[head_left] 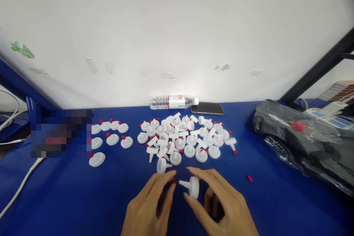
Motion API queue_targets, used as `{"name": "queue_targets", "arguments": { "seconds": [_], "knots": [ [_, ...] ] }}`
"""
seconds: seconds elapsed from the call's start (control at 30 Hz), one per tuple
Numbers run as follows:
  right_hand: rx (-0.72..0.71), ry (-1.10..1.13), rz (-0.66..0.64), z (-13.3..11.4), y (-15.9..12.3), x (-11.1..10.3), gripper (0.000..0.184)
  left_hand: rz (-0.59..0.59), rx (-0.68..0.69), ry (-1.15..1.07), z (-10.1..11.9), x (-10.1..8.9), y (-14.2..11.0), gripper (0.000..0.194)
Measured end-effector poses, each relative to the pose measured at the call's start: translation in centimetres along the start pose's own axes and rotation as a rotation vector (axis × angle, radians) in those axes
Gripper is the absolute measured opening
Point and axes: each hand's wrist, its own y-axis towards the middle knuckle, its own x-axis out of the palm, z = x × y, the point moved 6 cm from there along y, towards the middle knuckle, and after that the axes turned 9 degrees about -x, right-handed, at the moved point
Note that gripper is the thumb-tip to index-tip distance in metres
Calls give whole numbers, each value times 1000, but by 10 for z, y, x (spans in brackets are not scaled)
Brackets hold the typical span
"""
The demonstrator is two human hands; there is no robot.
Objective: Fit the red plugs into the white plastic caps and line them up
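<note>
Between the thumb and fingers of my right hand (pixel 221 202) is a white nozzle cap (pixel 194 187), its pointed spout aimed left. My left hand (pixel 152 201) pinches a small red tip cap (pixel 173 181) just left of that spout, with a gap between the two. Just beyond my hands lies a pile of white nozzle caps (pixel 189 151), many with red tips on or beside them. The nearest one, a nozzle cap on its side (pixel 162 165), shows its hollow underside. A loose red tip cap (pixel 249 178) rests right of my right hand.
Several nozzle caps with red tips (pixel 126 142) stand apart at the left. Behind the pile, a water bottle (pixel 177 102) lies beside a phone (pixel 207 108) along the wall. A grey plastic bag (pixel 298 136) covers the right side. A white cable (pixel 20 188) crosses the left edge.
</note>
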Motion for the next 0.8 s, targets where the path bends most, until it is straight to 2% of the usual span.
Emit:
{"name": "queue_targets", "arguments": {
  "seconds": [0.13,0.23,0.33,0.43,0.53,0.63,0.7,0.8],
  "knots": [
    [-4,8,21,-2,-1,-2,27,-4,97,-48,7,-1,-1,33],
    [-4,28,30,-5,0,-3,27,-9,81,-116,9,-2,-1,35],
    [5,61,13,-5,1,-3,28,-19,19,-204,9,-3,0,34],
    [-5,89,-29,-6,2,-2,27,-99,-64,-313,9,-2,3,29],
    [-43,101,-52,-9,2,-3,27,-194,-238,-455,5,0,7,20],
    [-66,86,-21,-12,1,-6,29,-261,-401,-577,2,0,6,19],
    [-63,70,1,-13,0,-6,31,-274,-465,-595,1,0,4,23],
    [-44,46,4,-13,-2,-5,31,-264,-491,-609,3,0,0,22]
  ]
}}
